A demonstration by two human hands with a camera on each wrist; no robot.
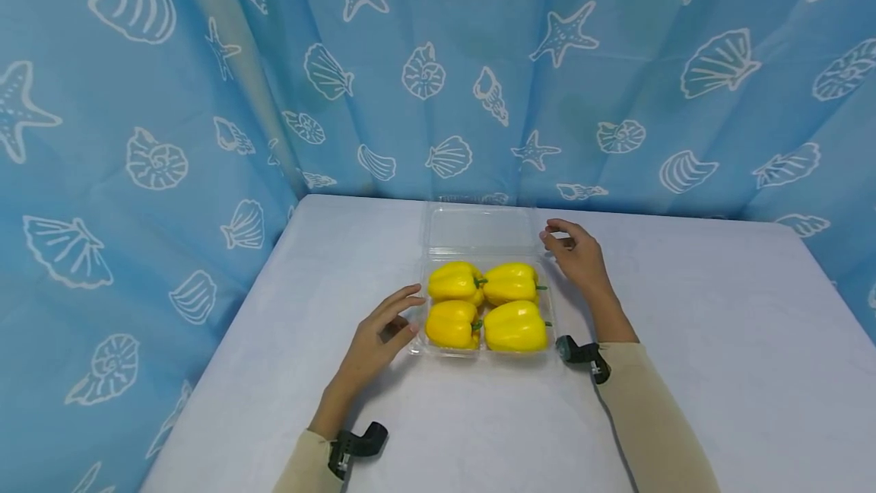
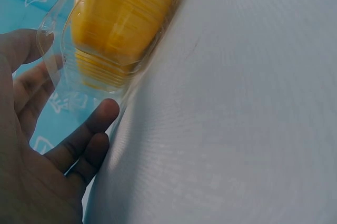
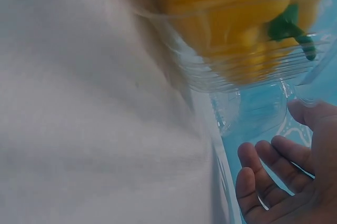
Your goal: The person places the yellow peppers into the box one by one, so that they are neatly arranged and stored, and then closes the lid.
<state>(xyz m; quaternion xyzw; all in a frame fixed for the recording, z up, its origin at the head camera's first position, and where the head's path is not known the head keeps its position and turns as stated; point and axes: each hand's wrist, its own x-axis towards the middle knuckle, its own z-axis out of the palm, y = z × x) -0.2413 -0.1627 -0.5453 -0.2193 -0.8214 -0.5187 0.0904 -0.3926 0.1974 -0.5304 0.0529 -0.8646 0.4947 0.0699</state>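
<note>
A clear plastic clamshell box (image 1: 448, 354) lies on the table with its lid (image 1: 482, 228) folded back, away from the person. Several yellow bell peppers (image 1: 516, 327) with green stems fill its base in two rows. At the box's left side is my left hand (image 1: 379, 335), fingers spread and slightly bent, fingertips right at the plastic rim. In the left wrist view, the thumb and fingers stand apart beside the box wall. My right hand (image 1: 580, 256) is by the lid's right edge, fingers loosely bent, with the thumb (image 3: 310, 113) close to the clear plastic.
A white-covered table (image 1: 712, 326) extends around the box. Behind it and along the left hangs a blue curtain (image 1: 397, 120) printed with white shells and starfish. Each wrist wears a small black camera (image 1: 578, 352), and a cable runs along the right sleeve (image 1: 650, 417).
</note>
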